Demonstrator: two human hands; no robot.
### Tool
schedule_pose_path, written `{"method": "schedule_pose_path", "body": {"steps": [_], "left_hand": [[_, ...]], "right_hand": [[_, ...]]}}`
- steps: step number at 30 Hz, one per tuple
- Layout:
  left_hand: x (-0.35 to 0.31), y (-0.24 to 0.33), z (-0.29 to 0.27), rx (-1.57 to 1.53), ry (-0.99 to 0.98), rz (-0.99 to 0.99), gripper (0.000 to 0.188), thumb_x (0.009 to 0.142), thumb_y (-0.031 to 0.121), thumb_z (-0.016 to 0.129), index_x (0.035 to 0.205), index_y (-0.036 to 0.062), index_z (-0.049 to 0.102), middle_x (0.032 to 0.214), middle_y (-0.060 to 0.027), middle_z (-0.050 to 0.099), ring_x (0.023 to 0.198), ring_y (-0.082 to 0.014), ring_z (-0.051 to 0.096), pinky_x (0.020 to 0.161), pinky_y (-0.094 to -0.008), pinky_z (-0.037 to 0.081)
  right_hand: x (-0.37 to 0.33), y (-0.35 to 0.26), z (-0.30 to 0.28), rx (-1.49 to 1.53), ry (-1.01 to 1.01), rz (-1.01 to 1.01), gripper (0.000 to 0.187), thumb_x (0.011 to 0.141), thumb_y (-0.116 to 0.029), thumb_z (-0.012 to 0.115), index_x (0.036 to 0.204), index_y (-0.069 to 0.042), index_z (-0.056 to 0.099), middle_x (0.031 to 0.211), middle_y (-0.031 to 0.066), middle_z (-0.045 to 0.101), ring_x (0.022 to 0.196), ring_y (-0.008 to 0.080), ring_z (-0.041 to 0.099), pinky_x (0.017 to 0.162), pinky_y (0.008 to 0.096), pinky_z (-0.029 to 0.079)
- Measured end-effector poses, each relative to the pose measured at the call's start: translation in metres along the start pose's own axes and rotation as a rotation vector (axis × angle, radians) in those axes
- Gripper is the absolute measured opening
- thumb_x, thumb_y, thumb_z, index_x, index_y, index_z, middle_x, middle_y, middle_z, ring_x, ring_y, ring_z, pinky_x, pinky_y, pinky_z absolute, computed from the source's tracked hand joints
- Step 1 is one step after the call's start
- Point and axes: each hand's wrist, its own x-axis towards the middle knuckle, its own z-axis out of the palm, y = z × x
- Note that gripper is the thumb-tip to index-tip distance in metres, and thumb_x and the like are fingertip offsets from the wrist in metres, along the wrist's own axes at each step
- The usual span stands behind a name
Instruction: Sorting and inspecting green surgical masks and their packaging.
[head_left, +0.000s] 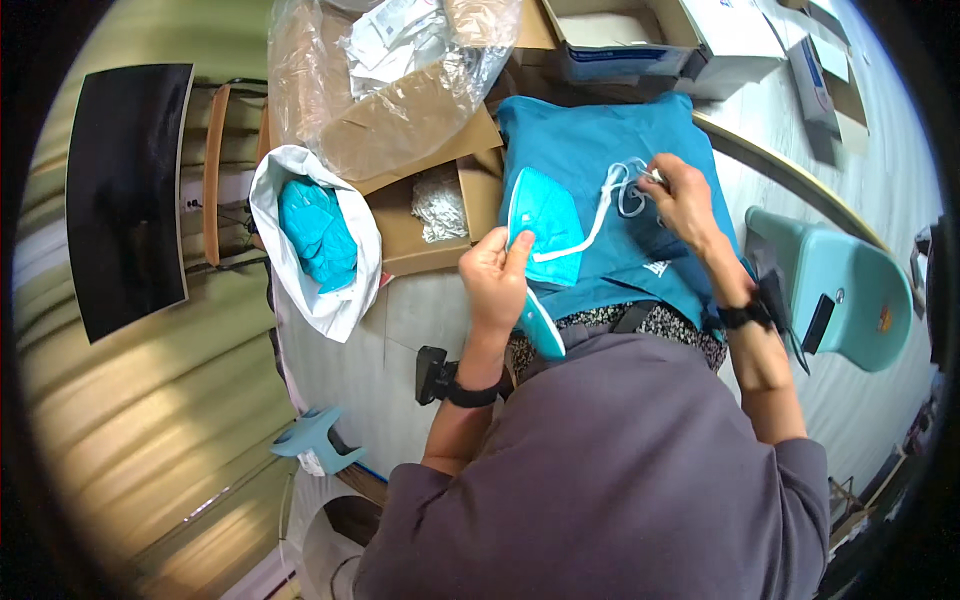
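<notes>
My left hand (495,268) is closed on the lower left edge of a turquoise folded face mask (545,212), thumb on its front. A white elastic cord (604,205) trails from the mask's lower part up to the right and bunches into loops. Those loops end at my right hand (684,198), whose thumb and fingers are pinched on the cord. Beneath both hands a teal cloth (620,265) is spread over my lap. Below my left hand, another turquoise piece with a pale edge (542,328) lies against my lap; its kind is unclear.
To the left stands a white bag (265,205) with turquoise masks (318,235) inside. Beside it, a cardboard box (412,262) holds crumpled white-silver strands (438,208). Ahead are a plastic-lined box (395,125) with white packets and an open carton (625,65). A light blue stool (850,280) stands right.
</notes>
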Motion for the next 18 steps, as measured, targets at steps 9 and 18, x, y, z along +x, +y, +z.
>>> {"method": "schedule_pose_path", "body": {"steps": [9,18], "left_hand": [[0.006,0.006,0.016,-0.134,-0.057,-0.127,0.014,0.095,0.008,0.058,0.085,-0.0022,0.059,0.068,0.0058,0.053,0.058,0.0015,0.041,0.048,-0.0189,0.03],[-0.01,0.006,0.004,0.049,-0.035,-0.019,0.017,0.091,0.006,0.063,0.076,-0.0005,0.058,0.065,0.0071,0.049,0.056,0.0005,0.037,0.045,-0.0209,0.027]], "right_hand": [[-0.034,-0.083,0.019,0.282,-0.297,-0.385,0.02,0.079,-0.018,0.074,0.088,-0.006,0.062,0.08,0.0115,0.061,0.068,0.0255,0.06,0.059,0.0363,0.046],[-0.003,0.004,0.026,-0.292,0.013,-0.392,0.018,0.07,0.0,0.063,0.086,-0.006,0.059,0.08,0.0151,0.06,0.073,0.0356,0.061,0.058,0.0414,0.047]]}}
